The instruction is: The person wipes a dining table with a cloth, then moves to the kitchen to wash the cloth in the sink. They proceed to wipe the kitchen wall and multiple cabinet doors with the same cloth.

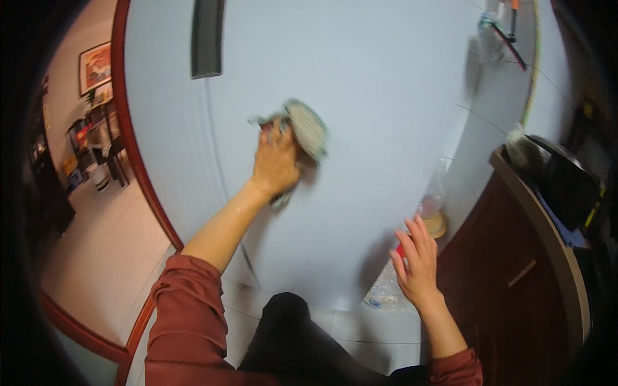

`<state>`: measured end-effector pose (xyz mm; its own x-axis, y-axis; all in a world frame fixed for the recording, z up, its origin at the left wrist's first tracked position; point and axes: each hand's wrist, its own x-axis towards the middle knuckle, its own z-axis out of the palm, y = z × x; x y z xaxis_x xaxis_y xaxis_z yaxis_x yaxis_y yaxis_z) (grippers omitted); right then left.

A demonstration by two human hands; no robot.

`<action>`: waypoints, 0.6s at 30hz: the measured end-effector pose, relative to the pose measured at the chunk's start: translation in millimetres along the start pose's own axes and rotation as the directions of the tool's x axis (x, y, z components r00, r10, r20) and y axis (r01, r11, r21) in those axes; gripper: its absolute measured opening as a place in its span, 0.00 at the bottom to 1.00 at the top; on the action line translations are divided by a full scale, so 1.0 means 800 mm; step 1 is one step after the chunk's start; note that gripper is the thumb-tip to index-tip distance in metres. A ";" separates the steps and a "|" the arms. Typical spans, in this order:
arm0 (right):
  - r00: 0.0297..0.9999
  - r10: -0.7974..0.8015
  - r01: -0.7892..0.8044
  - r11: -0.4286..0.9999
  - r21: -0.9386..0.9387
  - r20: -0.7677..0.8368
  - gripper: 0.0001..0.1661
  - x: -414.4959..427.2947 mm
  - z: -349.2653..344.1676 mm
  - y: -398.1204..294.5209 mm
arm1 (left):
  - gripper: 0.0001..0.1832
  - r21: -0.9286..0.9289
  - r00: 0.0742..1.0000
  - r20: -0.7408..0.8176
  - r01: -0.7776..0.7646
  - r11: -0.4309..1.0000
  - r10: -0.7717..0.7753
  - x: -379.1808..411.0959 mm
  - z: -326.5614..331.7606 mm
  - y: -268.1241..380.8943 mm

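Note:
My left hand [276, 161] grips a bunched, pale grey-green cloth [310, 129], blurred, at the middle of a large smooth white panel [376, 72]. The panel looks like an appliance or cabinet door, with a dark recessed strip [207, 38] at its upper left. Part of the cloth pokes out below my wrist. My right hand [417, 255] hangs at the lower right with its fingers apart and holds nothing. Behind that hand are a clear plastic bag [386, 289] and a red object, which it partly hides.
At right stands a dark wooden cabinet [507, 251], its counter edge [545, 207] holding a black item [565, 178] and a blue cloth [560, 227]. A squeegee-like tool [509, 46] hangs on the tiled wall. A red-brown door frame [140, 159] borders another room at left.

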<state>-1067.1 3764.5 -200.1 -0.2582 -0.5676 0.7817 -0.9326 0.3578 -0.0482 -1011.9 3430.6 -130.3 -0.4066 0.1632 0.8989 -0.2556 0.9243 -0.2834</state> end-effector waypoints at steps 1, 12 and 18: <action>0.995 0.086 -0.086 0.996 0.001 0.042 0.24 -0.029 0.006 0.007 | 0.30 -0.049 0.990 -0.088 0.105 0.993 -0.109 0.013 -0.002 -0.023; 0.523 0.779 -0.818 0.572 -0.051 0.346 0.16 -0.341 0.092 0.063 | 0.32 -0.294 0.610 -0.370 0.639 0.711 -0.701 -0.067 0.033 -0.129; 0.450 0.694 -0.719 0.655 -0.233 0.562 0.14 -0.397 0.163 0.089 | 0.34 -0.237 0.808 -0.053 0.560 0.794 -0.586 -0.142 0.023 -0.075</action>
<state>-1084.5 3873.6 -533.3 -0.9050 -0.4243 -0.0313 -0.3666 0.8150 -0.4486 -966.5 3350.4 -221.5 -0.1323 -0.3920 0.9104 -0.2233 0.9067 0.3579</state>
